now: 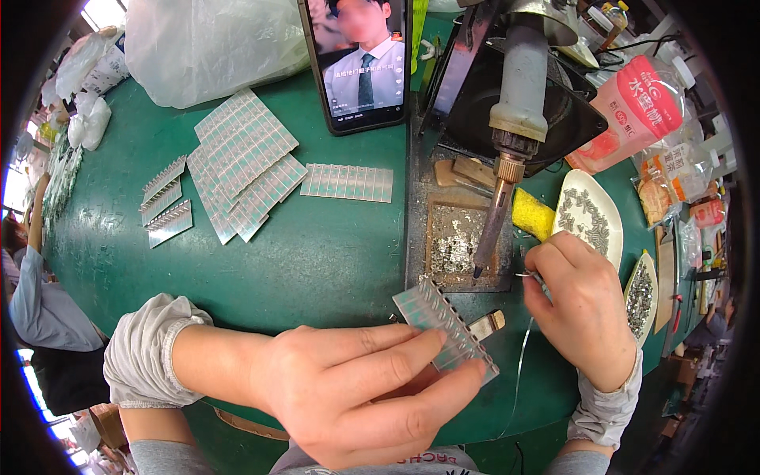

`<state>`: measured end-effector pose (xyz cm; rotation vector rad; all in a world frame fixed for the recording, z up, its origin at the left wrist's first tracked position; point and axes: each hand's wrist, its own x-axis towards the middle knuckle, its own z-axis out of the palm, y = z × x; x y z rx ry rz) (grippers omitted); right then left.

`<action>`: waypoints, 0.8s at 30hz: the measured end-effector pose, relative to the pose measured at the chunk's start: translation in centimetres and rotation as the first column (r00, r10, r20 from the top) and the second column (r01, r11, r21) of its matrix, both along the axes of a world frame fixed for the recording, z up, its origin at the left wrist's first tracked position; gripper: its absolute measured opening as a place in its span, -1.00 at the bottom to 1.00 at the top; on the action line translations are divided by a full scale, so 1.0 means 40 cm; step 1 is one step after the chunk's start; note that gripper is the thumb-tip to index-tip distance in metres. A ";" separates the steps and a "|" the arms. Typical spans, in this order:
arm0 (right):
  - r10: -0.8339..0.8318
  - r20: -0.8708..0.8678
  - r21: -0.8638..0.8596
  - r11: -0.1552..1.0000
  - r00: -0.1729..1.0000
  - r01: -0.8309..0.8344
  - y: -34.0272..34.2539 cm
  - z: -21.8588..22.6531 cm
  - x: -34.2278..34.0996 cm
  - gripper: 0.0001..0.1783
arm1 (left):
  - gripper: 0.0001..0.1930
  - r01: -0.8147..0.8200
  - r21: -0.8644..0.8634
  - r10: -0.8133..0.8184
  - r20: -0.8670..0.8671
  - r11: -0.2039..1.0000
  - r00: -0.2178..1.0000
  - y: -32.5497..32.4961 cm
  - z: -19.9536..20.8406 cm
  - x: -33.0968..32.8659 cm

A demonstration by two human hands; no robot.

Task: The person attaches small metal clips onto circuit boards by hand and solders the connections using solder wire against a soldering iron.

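Green table [265,265]; left hand [352,392] partly hides comb-edged panel [437,318].

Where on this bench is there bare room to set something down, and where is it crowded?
A wide bare patch is green tabletop between the stacked panels and the left hand. A smaller one lies between the short panels and the plastic bag. Crowded: right of the soldering iron, where sponge, dish and pink pouch bunch up near the right hand.

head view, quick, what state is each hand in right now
Left hand: closed, holding a green circuit-board panel between thumb and fingers.
Right hand: closed, pinching a thin silvery wire.
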<state>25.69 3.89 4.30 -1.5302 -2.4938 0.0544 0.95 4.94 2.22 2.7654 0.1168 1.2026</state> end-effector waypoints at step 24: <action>-0.059 -0.645 -0.462 0.825 0.762 -0.327 -0.017 0.033 -0.042 -0.87 | -0.86 -0.086 0.006 0.086 0.000 0.996 0.996 0.001 -0.033 0.007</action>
